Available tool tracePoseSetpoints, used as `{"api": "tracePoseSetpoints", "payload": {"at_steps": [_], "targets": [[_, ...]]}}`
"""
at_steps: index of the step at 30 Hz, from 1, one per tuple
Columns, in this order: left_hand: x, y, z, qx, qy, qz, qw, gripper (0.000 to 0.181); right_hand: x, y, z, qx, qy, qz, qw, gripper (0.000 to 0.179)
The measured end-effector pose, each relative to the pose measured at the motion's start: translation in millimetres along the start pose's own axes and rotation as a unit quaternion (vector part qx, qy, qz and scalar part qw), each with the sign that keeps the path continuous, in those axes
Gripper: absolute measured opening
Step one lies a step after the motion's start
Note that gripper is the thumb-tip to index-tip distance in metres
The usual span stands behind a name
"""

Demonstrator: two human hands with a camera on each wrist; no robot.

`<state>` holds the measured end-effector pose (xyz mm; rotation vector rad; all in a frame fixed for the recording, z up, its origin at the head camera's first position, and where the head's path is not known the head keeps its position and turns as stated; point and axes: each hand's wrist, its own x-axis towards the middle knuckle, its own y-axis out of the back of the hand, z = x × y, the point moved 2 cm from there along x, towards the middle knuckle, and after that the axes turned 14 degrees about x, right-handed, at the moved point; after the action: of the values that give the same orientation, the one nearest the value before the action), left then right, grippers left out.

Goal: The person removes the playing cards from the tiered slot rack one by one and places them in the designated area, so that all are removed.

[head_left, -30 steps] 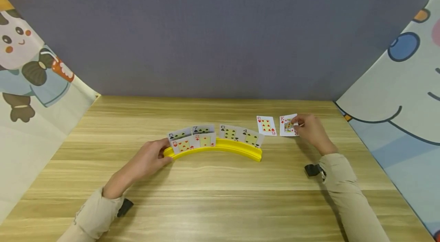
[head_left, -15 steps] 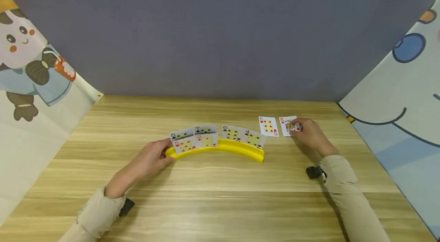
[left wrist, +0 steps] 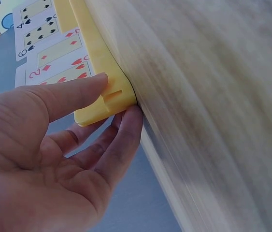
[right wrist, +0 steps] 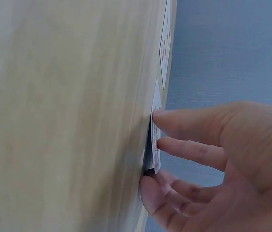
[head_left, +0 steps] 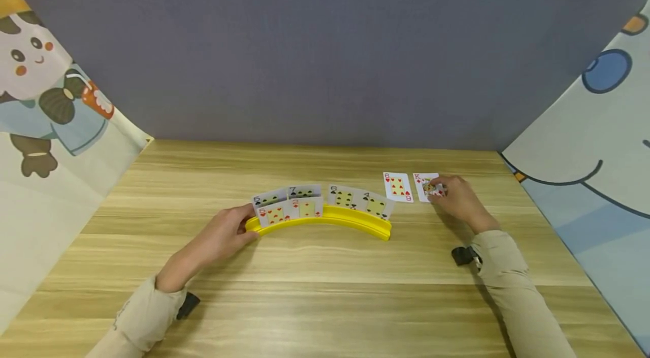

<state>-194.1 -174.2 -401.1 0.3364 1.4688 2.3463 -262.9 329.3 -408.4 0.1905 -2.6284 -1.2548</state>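
Observation:
My left hand (head_left: 218, 236) grips the left end of a curved yellow card holder (head_left: 350, 214), thumb on the near side and fingers behind. Playing cards stand upright in it. The front slot's left half holds a five of hearts (head_left: 274, 214) and a two of diamonds (head_left: 307, 208); several spade cards (head_left: 343, 197) stand in the back slot. At the right, my right hand (head_left: 461, 200) pinches the king of diamonds (head_left: 421, 193) by its right part. In the right wrist view, the card's (right wrist: 156, 140) edge is raised off the table, with a fingertip at its lower corner.
A six of hearts (head_left: 398, 187) lies face up just left of the king. The wooden table (head_left: 325, 290) meets a grey panel (head_left: 325, 53) at the back. Cartoon-printed sheets (head_left: 56, 81) flank both sides.
My right fingers have slid left over the king of diamonds, and the card has turned straighter. My left hand keeps its grip on the card holder. The head view has shifted slightly.

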Motion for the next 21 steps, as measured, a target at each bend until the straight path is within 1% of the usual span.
{"api": "tracePoseSetpoints", "payload": {"at_steps": [6,16,21], "targets": [[-0.3,0.1,-0.9,0.0,-0.001,0.003,1.0,0.046,1.0,0.9,2.8,0.016,0.02,0.004,0.9997,0.035],[-1.2,1.0,-0.2,0.001,0.003,-0.001,1.0,0.046,0.8,1.8,6.9,0.021,0.006,-0.001,0.9998,0.035],[-1.2,1.3,0.6,-0.001,0.001,-0.001,1.0,0.047,0.2,1.8,6.0,0.019,0.006,-0.005,0.9998,0.036]]}}
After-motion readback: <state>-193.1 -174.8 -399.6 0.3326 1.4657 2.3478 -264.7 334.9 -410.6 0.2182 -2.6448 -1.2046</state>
